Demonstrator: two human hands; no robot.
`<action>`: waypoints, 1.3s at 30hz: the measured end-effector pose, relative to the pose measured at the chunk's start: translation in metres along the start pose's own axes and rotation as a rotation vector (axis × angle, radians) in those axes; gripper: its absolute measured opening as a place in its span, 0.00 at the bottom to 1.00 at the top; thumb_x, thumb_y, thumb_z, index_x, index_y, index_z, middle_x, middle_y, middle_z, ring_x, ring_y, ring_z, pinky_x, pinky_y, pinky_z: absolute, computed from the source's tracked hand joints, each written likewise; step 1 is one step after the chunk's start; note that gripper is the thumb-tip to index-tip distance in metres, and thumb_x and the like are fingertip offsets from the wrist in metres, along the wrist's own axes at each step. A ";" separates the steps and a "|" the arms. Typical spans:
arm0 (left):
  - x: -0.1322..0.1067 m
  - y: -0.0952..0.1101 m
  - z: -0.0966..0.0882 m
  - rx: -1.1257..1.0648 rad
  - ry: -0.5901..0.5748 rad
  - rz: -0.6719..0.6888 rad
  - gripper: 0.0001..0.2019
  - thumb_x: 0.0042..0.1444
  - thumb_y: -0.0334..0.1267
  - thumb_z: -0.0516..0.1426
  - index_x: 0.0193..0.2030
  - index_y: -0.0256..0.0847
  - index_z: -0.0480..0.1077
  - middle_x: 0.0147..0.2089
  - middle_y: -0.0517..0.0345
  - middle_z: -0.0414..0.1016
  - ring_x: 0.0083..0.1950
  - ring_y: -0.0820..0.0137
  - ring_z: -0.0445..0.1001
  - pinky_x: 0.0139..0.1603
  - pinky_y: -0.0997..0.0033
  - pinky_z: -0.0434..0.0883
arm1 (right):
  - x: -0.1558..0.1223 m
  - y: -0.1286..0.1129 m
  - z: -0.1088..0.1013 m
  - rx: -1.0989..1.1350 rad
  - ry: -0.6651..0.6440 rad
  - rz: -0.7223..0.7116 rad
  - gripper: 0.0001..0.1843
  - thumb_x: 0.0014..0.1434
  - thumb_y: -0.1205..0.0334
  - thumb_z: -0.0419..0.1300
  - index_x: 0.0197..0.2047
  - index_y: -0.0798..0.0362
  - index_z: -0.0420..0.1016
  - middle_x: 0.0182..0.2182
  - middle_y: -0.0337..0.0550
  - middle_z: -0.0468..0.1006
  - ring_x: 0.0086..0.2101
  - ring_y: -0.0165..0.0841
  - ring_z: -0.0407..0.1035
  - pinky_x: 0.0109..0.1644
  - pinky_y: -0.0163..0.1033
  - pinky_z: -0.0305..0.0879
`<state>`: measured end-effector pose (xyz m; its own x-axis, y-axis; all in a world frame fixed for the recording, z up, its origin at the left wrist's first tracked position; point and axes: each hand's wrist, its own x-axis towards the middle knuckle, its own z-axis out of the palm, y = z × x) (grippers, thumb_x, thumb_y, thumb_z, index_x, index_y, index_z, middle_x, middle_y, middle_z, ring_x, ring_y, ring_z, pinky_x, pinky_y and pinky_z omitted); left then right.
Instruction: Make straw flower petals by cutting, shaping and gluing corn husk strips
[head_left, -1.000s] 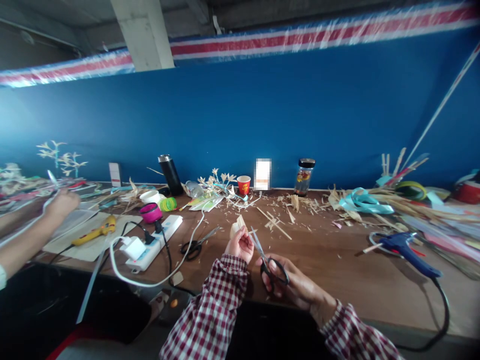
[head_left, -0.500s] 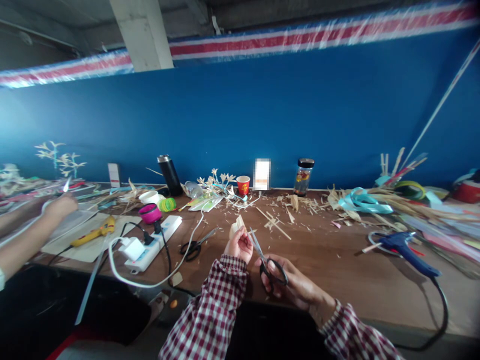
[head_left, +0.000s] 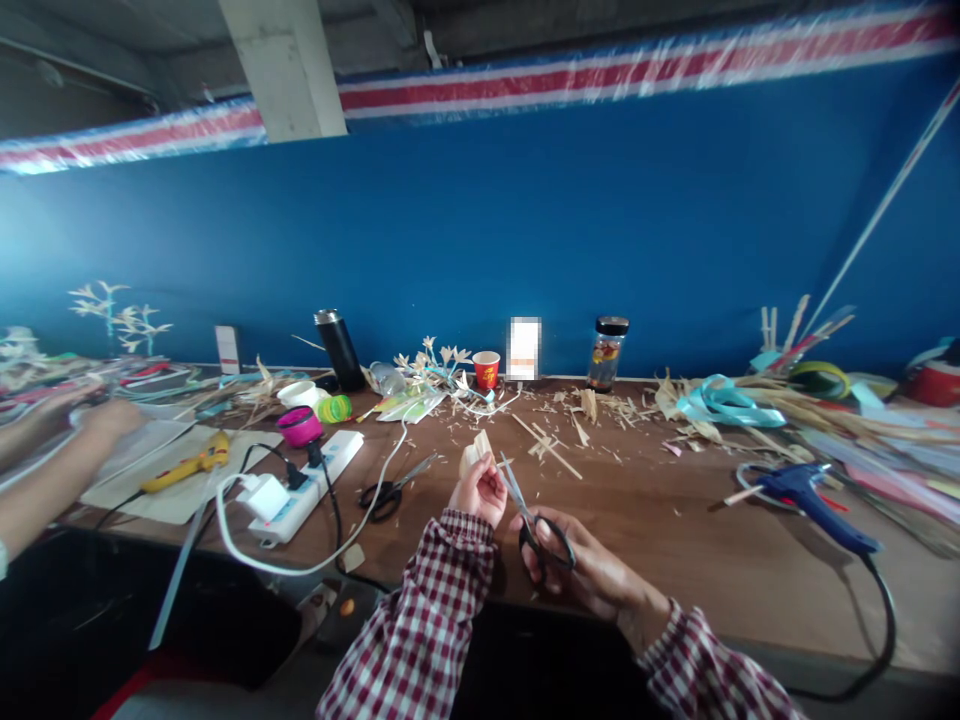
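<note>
My own hands look the same as half a second ago, while the co-worker's nearer hand (head_left: 112, 422), off to my left, sits a little lower and farther left, and the bright white spot above it is gone. My left hand (head_left: 481, 490) is closed in a pinch on a pale, flat strip (head_left: 474, 452), thin and straw-like, its end standing up past my fingers. My right hand (head_left: 589, 562) is curled around the black, looped handles of my scissors (head_left: 517, 490), whose slim metal blades point up beside my left fingertips; whether they touch the strip, I cannot tell. My checked cuffs are gathered at both wrists. Beyond, dry, splintery scraps (head_left: 615, 405) litter the smooth brown tabletop (head_left: 660, 530), near a round red cup (head_left: 486, 373) and a clear, black-lidded jar (head_left: 605, 358). To my right, glossy turquoise ribbon (head_left: 727, 402) lies in loose loops behind a blue plastic glue gun (head_left: 814, 500).
</note>
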<state>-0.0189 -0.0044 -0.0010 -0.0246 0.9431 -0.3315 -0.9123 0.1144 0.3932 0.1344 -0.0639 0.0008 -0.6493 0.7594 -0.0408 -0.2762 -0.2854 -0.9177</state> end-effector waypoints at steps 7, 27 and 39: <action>0.004 -0.003 -0.002 0.019 0.059 -0.003 0.07 0.52 0.26 0.56 0.24 0.35 0.70 0.17 0.62 0.67 0.18 0.81 0.67 0.21 0.85 0.67 | 0.002 0.001 0.003 0.004 0.019 -0.027 0.21 0.54 0.46 0.57 0.43 0.55 0.67 0.25 0.40 0.69 0.24 0.25 0.62 0.21 0.26 0.53; 0.001 -0.005 0.002 -0.004 0.051 0.011 0.07 0.51 0.23 0.56 0.24 0.34 0.69 0.18 0.61 0.69 0.18 0.81 0.69 0.20 0.85 0.68 | 0.004 0.004 0.006 -0.050 0.119 -0.047 0.21 0.53 0.46 0.59 0.40 0.54 0.66 0.22 0.35 0.65 0.21 0.23 0.57 0.19 0.25 0.46; 0.003 -0.006 -0.001 -0.033 0.026 -0.003 0.08 0.51 0.23 0.56 0.23 0.34 0.69 0.19 0.61 0.69 0.20 0.81 0.69 0.24 0.86 0.69 | 0.000 0.001 0.009 -0.066 0.173 -0.009 0.21 0.50 0.45 0.60 0.39 0.54 0.67 0.20 0.33 0.62 0.20 0.21 0.53 0.18 0.25 0.41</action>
<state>-0.0143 -0.0021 -0.0051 -0.0318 0.9342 -0.3553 -0.9254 0.1068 0.3636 0.1280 -0.0692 0.0035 -0.5138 0.8527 -0.0945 -0.2304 -0.2433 -0.9422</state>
